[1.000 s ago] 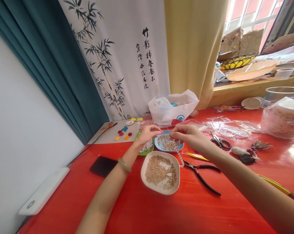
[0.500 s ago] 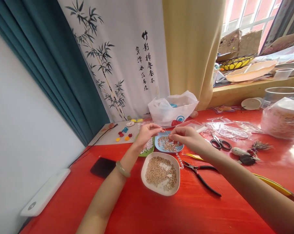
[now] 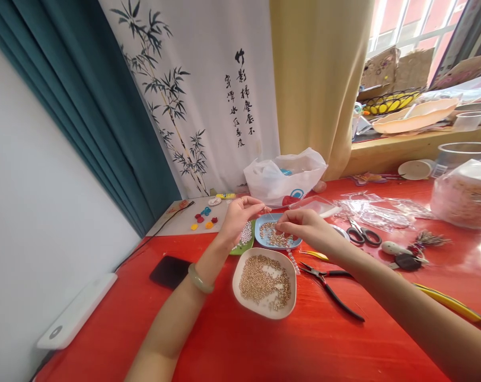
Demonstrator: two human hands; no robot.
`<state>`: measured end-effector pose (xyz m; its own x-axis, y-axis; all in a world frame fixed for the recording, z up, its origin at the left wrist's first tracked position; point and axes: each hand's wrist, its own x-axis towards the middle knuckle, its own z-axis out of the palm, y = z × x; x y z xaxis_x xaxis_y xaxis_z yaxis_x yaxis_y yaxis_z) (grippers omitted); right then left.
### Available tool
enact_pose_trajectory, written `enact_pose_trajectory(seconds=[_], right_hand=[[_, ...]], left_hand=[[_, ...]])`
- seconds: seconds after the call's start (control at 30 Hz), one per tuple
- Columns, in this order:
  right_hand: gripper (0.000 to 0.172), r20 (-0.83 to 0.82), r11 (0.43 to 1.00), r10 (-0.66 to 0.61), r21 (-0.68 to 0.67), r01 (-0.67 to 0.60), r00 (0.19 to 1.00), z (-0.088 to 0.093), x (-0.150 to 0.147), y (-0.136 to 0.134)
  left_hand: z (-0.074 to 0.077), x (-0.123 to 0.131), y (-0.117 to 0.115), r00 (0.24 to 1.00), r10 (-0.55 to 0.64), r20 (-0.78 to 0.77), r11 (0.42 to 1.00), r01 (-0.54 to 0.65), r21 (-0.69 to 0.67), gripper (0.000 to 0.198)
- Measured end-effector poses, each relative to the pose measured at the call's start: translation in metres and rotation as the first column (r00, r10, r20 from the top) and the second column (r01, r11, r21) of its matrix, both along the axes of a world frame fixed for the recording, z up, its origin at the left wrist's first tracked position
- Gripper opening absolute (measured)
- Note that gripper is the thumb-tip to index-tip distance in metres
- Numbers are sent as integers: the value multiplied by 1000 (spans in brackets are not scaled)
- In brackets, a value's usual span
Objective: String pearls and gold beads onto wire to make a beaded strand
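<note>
A thin thread (image 3: 271, 215) slants over the blue tray (image 3: 278, 248), from the left hand (image 3: 239, 220) at its far left corner down to the right hand (image 3: 304, 225) over its right side. Each hand has finger and thumb pinched together, seemingly on the thread; what else they pinch is too small to tell. A string of clear beads (image 3: 292, 260) hangs past the tray's near right corner, its long way pointing toward the person. The right hand is nearer to those beads.
</note>
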<state>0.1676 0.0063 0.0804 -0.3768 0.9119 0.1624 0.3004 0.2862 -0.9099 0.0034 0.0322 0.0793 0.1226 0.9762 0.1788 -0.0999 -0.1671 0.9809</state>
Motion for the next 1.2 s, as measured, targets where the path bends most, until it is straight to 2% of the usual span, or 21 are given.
enact_pose_trajectory(seconds=[0.7,1.2], right_hand=[[14,7,1000,2,23,-2,1000,0,0,0],[15,20,999,-8,31,7,1000,-2,1,2]], left_hand=[[1,0,-2,998,-31,-53,999,33,21,16],[1,0,-2,998,-9,-65,1000,11,21,16]])
